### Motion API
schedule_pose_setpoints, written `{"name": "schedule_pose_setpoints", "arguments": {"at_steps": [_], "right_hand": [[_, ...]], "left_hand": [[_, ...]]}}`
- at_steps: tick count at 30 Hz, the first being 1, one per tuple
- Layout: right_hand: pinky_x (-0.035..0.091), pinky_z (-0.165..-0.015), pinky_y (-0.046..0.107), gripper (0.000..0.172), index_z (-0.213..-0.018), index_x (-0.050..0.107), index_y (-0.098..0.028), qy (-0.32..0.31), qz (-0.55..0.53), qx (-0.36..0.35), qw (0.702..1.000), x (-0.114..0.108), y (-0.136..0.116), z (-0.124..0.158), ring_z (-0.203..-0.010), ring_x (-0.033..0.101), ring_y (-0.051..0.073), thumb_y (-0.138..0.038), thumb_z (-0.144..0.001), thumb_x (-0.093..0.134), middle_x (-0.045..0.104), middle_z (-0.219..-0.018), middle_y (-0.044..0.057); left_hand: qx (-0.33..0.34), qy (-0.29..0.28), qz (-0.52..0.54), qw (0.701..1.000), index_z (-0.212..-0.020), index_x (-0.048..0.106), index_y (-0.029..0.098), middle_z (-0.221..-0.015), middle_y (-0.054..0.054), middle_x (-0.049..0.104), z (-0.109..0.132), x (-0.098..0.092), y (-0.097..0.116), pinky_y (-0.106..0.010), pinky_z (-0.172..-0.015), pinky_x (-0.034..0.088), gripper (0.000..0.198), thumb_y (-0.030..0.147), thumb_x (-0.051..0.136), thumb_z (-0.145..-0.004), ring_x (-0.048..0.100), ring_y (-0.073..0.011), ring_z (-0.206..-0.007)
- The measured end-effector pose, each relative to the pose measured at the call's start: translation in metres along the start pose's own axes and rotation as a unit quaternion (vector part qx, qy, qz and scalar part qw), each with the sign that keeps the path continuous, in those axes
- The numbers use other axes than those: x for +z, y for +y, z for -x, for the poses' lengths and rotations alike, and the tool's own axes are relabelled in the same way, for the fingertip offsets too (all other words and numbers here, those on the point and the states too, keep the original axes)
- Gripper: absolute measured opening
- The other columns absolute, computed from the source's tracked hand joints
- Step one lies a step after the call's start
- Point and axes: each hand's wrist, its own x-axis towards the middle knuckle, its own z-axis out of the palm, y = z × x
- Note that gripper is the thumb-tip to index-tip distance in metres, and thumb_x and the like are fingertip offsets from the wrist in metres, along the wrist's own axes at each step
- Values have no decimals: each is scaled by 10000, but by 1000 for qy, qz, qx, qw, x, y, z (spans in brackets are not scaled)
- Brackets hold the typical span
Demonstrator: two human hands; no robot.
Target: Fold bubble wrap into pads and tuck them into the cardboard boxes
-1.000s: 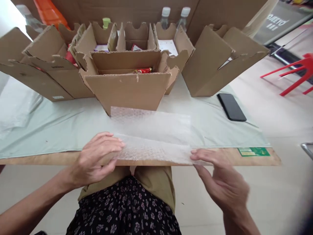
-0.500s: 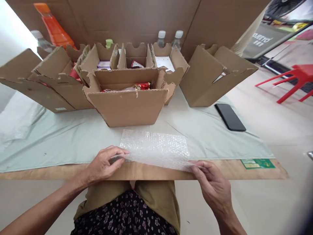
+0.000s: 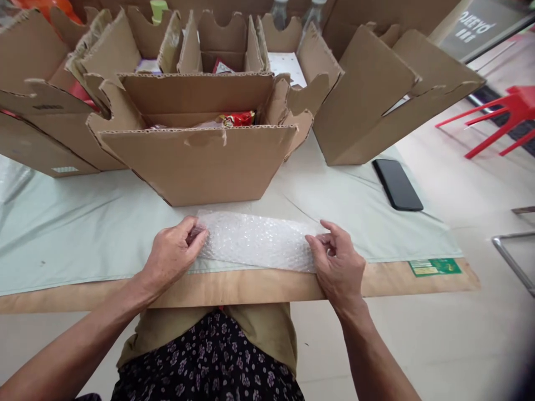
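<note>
A clear sheet of bubble wrap (image 3: 257, 239) lies along the table's near edge, looking doubled over into a long strip. My left hand (image 3: 175, 245) is closed on its left end, fingers curled behind the plastic. At the right end, my right hand (image 3: 340, 262) grips the sheet between thumb and bent fingers, with the index finger raised along the far corner. Just beyond the wrap stands a cardboard box (image 3: 200, 167) with cut edges. Inside that box a red shiny packet (image 3: 238, 119) shows.
More cut cardboard boxes stand in a row behind; one box (image 3: 368, 106) is on the right. A black phone (image 3: 398, 185) lies on the pale green cloth (image 3: 83, 223). A green card (image 3: 434, 267) rests on the wooden edge. A red stool (image 3: 518, 111) stands on the floor.
Both hands have moved forward and closer together, bringing the wrap's near edge up from the wooden edge; the strip is now flatter and narrower. The view has tipped down and moved closer.
</note>
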Motion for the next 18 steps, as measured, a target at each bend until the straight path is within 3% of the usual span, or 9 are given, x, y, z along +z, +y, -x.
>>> {"name": "schedule_pose_setpoints", "arguments": {"at_steps": [3,5,8,10,12,14,16,18], "right_hand": [[539,-755,370,462,-1340,613,-165,-20,87,-38,995,2,9,-5,-711,648,190,-496,-1019,581,753,-934,66],[524,-817,420,490,-1340,617,-159,-43,138,-50,988,0,15,-7,-870,675,254,-528,-1030,526,755,-1092,129],[500,-908,504,456,-1237,668,-184,-92,160,-58,981,0,16,-13,-1134,649,357,-548,-1022,499,702,-1315,169],[498,-928,524,368,-1071,689,-203,-119,113,-65,984,1,12,-16,-1182,647,370,-528,-1004,531,696,-1347,155],[517,-910,492,283,-906,653,-220,-135,46,-56,988,-3,3,-16,-1117,688,333,-478,-987,570,738,-1253,127],[549,-817,406,233,-860,626,-238,-150,-13,-21,988,-14,-10,-10,-951,728,266,-440,-974,601,772,-1067,83],[562,-702,335,185,-951,657,-252,-162,-52,25,985,-31,-22,5,-827,735,227,-436,-958,639,773,-965,52],[578,-641,302,258,-1134,679,-257,-182,-94,66,977,-48,-34,27,-783,750,214,-427,-940,685,789,-983,48]], "left_hand": [[-13,11,-68,998,-1177,663,186,-827,-14,729,-3,-2,-5,-320,-645,489,396,454,606,-892,635,-176,-620],[-11,14,-117,993,-1253,644,192,-901,-25,730,-3,-6,-8,-329,-641,492,481,503,646,-887,642,-189,-649],[17,-10,-178,984,-1050,689,209,-930,-46,719,-3,-8,-10,-340,-654,498,329,498,658,-895,679,-232,-767],[49,-27,-173,983,-878,658,220,-897,-46,708,-2,-7,-9,-335,-673,502,186,397,617,-920,687,-236,-810],[87,-27,-142,986,-800,604,226,-882,-45,701,0,-5,-10,-329,-704,510,146,288,564,-925,691,-231,-848],[118,-12,-130,984,-777,567,229,-903,-53,709,5,-5,-11,-333,-736,514,156,230,527,-928,697,-234,-887],[125,0,-149,981,-784,561,231,-893,-54,715,10,-7,-14,-341,-730,507,160,225,517,-938,691,-228,-827],[109,-2,-167,980,-865,600,229,-861,-44,722,14,-11,-14,-343,-689,493,83,259,558,-929,664,-213,-708]]}}
